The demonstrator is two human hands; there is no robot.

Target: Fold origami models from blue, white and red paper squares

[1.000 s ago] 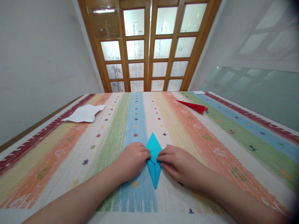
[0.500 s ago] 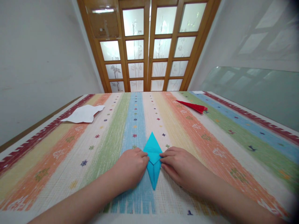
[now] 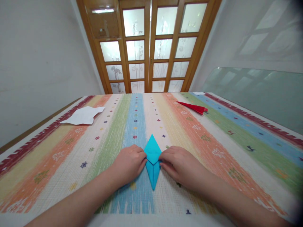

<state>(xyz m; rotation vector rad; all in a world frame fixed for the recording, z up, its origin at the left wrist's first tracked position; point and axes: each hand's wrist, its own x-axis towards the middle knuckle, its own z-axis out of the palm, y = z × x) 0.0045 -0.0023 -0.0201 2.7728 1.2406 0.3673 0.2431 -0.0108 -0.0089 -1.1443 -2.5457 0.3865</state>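
Observation:
A blue folded paper, shaped like a narrow kite with points front and back, lies flat on the striped tablecloth before me. My left hand pinches its left side corner with curled fingers. My right hand pinches the right side corner. Both hands rest on the cloth and press the paper's middle, where a small V-shaped fold shows.
A white crumpled paper lies at the far left of the table. A red folded paper lies at the far right. Wooden glazed doors stand behind the table. A glass panel leans at the right.
Both hands and the blue paper have stayed in nearly the same hold, with the fingertips drawn slightly closer together on the paper's middle. The view has shifted a little.

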